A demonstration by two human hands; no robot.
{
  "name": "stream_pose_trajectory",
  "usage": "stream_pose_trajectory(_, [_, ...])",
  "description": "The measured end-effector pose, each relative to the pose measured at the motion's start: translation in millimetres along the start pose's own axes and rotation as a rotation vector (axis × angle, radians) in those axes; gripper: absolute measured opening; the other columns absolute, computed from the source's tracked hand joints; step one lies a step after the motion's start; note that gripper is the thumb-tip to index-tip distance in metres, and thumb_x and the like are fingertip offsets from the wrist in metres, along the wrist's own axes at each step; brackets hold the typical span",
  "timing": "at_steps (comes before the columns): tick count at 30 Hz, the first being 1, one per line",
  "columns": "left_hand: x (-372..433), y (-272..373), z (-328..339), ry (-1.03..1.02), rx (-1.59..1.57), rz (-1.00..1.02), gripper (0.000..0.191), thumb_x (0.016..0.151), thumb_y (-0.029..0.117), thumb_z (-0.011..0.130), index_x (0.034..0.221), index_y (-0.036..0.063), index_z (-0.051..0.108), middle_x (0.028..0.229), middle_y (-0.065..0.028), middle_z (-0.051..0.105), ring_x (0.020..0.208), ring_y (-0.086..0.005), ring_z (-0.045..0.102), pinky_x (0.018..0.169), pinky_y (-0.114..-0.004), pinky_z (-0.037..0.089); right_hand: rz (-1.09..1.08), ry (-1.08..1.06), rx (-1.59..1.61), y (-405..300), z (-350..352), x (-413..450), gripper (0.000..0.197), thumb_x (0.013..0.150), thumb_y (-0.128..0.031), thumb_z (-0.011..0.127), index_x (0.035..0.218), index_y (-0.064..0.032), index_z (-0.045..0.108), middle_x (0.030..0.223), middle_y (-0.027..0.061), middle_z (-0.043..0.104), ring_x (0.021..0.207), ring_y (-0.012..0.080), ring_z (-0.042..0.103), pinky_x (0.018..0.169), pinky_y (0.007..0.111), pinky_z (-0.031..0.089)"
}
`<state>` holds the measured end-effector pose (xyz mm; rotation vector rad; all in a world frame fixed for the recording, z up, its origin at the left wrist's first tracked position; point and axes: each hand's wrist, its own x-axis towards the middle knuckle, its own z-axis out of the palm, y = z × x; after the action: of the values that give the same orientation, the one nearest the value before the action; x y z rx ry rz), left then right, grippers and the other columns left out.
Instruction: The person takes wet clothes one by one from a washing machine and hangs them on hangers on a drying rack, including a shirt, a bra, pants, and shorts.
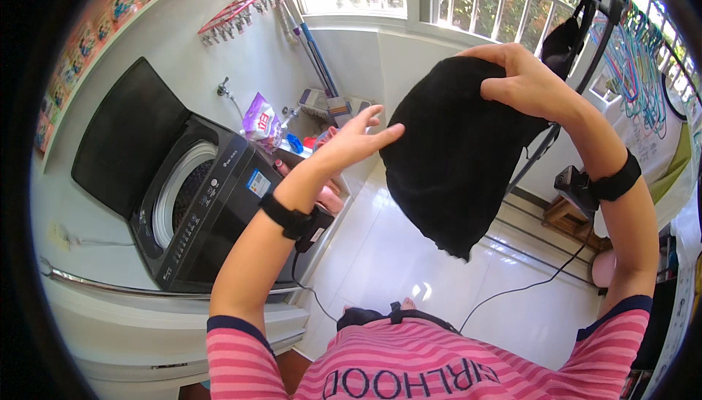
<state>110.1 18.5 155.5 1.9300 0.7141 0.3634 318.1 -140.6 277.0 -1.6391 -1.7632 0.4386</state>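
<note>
A piece of black cloth (444, 153), seemingly a garment, hangs in front of me above the floor. My right hand (513, 79) grips its upper right edge between thumb and fingers. At the cloth's left edge is my left hand (364, 134), palm turned toward it and fingers apart. The left thumb tip overlaps that edge; whether it touches, I cannot tell. The cloth's lower end droops to a ragged-looking point. A black strap with a small device sits on each of my forearms, the left strap (285, 216) and the right strap (617, 178).
To the left stands a top-loading washing machine (219, 224) with its lid (129, 137) raised. A purple detergent bag (262, 120) is beside it. A black drying rack (589, 54) holds several hangers (636, 71) at right. Cables from both straps cross above the tiled floor (362, 257).
</note>
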Motion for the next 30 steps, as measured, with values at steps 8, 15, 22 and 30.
stream_pose_trajectory(8, [42, -17, 65, -0.440, 0.210, 0.048, 0.025, 0.075, 0.011, 0.063, 0.097, 0.0000, 0.061, 0.079, -0.0083, 0.063, 0.068, -0.0142, 0.059, 0.054, -0.026, 0.046, 0.002, 0.198, -0.330, 26, -31, -49, 0.045, 0.063, 0.004, 0.049, 0.107, -0.0023, 0.059, 0.077, 0.0093, 0.059, 0.066, 0.0163, 0.054, 0.064, 0.027, 0.045])
stream_pose_trajectory(15, [89, 26, 37, -0.626, 0.403, 0.012, 0.033, 0.079, 0.008, 0.056, 0.111, 0.0020, 0.058, 0.091, -0.0040, 0.064, 0.076, -0.0101, 0.059, 0.059, -0.023, 0.050, 0.435, -0.106, -0.833, 95, -74, -120, 0.041, 0.062, 0.009, 0.057, 0.101, -0.0065, 0.062, 0.093, 0.0139, 0.062, 0.093, 0.0306, 0.057, 0.078, 0.037, 0.047])
stream_pose_trajectory(22, [153, 56, 27, -0.690, 0.336, 0.029, 0.029, 0.082, 0.008, 0.052, 0.109, 0.0015, 0.059, 0.094, -0.0049, 0.062, 0.082, -0.0123, 0.061, 0.062, -0.025, 0.054, 0.690, -0.113, -0.898, 101, -89, -130, 0.030, 0.069, -0.003, 0.059, 0.098, -0.0084, 0.063, 0.096, 0.0148, 0.061, 0.093, 0.0340, 0.056, 0.080, 0.039, 0.046])
stream_pose_trajectory(30, [200, 77, 42, -0.627, 0.072, 0.099, 0.036, 0.081, 0.024, 0.059, 0.109, 0.0015, 0.058, 0.102, -0.0074, 0.059, 0.093, -0.0158, 0.057, 0.075, -0.030, 0.051, 0.885, 0.117, -0.078, 99, -98, -121, 0.023, 0.080, -0.001, 0.048, 0.100, 0.0000, 0.060, 0.087, 0.0055, 0.062, 0.074, 0.0151, 0.059, 0.060, 0.027, 0.053])
